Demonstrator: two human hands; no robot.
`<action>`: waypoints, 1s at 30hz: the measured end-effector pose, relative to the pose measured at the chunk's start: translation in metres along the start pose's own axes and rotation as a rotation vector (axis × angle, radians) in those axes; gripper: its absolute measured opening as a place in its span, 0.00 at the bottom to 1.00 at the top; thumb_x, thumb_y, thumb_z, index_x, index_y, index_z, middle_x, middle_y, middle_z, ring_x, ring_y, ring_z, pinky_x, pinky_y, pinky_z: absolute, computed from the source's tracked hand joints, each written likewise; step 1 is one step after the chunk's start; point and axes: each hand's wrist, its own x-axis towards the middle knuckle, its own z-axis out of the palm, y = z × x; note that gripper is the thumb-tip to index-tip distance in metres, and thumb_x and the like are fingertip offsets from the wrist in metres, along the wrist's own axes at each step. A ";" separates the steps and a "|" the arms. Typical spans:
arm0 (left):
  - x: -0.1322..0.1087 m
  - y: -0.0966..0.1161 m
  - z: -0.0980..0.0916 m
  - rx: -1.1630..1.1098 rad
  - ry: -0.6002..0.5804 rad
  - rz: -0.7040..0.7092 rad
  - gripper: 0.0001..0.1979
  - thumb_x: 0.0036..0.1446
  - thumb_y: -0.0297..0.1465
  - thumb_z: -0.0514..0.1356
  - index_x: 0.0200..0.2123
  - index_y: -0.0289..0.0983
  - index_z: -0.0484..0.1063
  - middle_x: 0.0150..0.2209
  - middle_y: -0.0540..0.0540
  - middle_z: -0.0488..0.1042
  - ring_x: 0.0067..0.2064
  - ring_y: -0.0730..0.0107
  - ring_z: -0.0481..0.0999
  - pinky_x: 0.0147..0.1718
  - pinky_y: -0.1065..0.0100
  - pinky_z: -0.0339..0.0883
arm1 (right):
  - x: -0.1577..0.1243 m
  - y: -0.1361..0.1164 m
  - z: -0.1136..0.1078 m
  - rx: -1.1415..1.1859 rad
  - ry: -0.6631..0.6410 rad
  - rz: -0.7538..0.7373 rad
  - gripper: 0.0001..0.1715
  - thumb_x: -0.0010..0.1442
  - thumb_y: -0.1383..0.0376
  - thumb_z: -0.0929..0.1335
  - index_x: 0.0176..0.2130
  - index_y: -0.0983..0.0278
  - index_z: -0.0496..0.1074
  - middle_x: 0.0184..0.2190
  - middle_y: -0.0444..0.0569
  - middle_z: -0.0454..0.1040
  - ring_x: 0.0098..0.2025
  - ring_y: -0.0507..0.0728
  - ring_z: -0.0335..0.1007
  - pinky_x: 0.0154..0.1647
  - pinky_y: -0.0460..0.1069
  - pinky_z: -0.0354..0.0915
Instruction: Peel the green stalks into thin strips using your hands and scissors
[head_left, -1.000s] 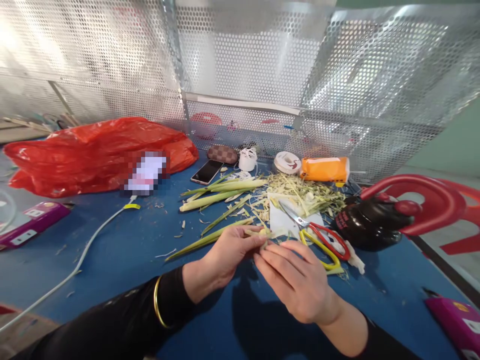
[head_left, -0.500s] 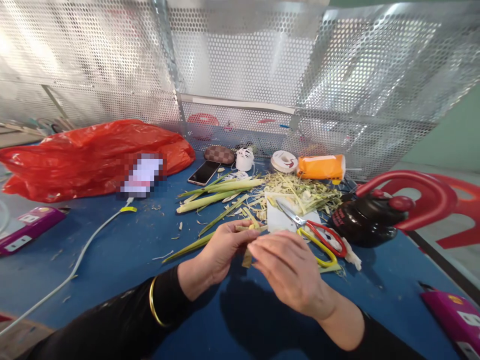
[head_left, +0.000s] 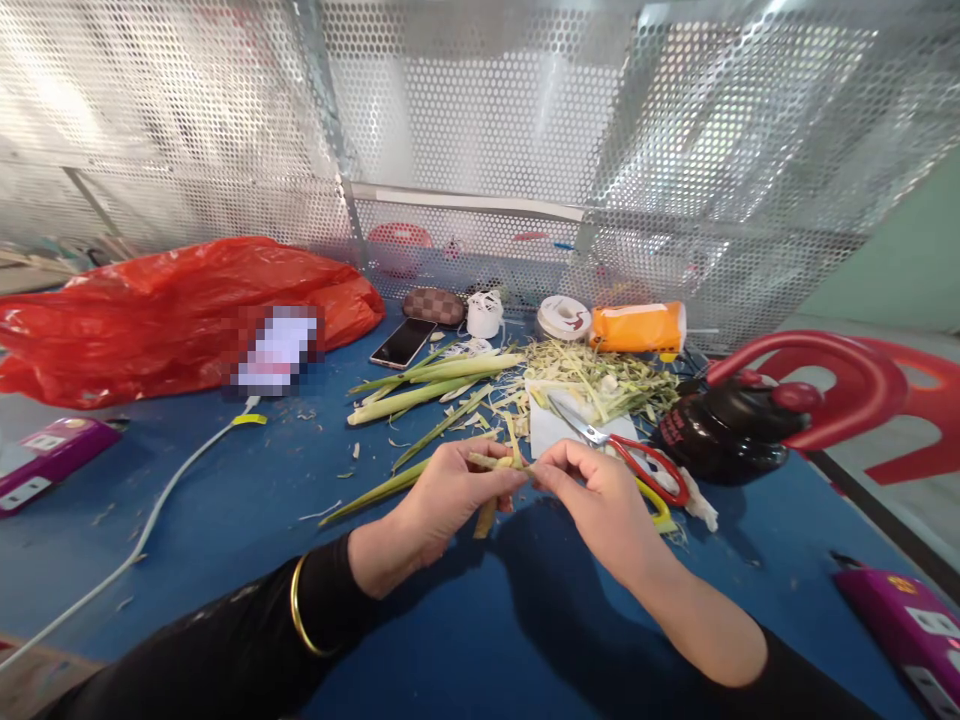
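Note:
Between finger and thumb, my left hand (head_left: 448,497) pinches a small bundle of folded leaf strips (head_left: 508,460), pale yellow-green, with ends sticking out several ways. One brownish strip end (head_left: 485,518) hangs below my left fingers. My right hand (head_left: 600,500) is closed in a pinch on the bundle's right end, beside my left thumb. Just beyond my hands lie long green leaf stalks (head_left: 435,392) and a heap of shredded leaf strips (head_left: 592,372). A pair of scissors with red handles (head_left: 645,463) rests open on white paper (head_left: 545,430), right of the bundle. Fingertips partly hide the bundle's middle.
A dark kettle-like jug (head_left: 731,435) with a red handle stands at right. Yellow handles (head_left: 660,510) lie under the scissors. Farther back are a dark phone (head_left: 403,344), a ribbon spool (head_left: 564,318) and an orange packet (head_left: 637,328). A red plastic bag (head_left: 165,320) and white cable (head_left: 169,510) lie left.
My right hand has turned and shifted right, from covering the bundle to pinching its right end. My left hand keeps its hold. The view has shifted slightly.

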 end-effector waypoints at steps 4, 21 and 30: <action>0.001 0.000 0.000 -0.007 0.004 -0.005 0.12 0.42 0.35 0.68 0.27 0.35 0.71 0.18 0.53 0.69 0.21 0.77 0.67 0.27 0.73 0.62 | -0.001 -0.001 -0.003 -0.001 0.003 0.007 0.14 0.57 0.58 0.65 0.24 0.62 0.66 0.21 0.42 0.66 0.24 0.52 0.58 0.24 0.47 0.54; 0.001 0.007 -0.010 0.115 -0.210 -0.178 0.17 0.46 0.41 0.65 0.32 0.32 0.75 0.26 0.43 0.79 0.30 0.67 0.77 0.32 0.69 0.68 | -0.001 0.002 0.004 -0.007 -0.092 -0.038 0.14 0.59 0.59 0.63 0.25 0.62 0.64 0.22 0.42 0.66 0.28 0.53 0.60 0.29 0.47 0.57; 0.003 0.003 -0.009 0.138 -0.242 -0.226 0.12 0.45 0.36 0.64 0.30 0.32 0.75 0.27 0.43 0.79 0.29 0.68 0.78 0.32 0.69 0.69 | -0.005 0.001 0.003 -0.145 0.005 -0.120 0.12 0.59 0.64 0.63 0.24 0.62 0.62 0.21 0.41 0.66 0.25 0.52 0.60 0.28 0.46 0.56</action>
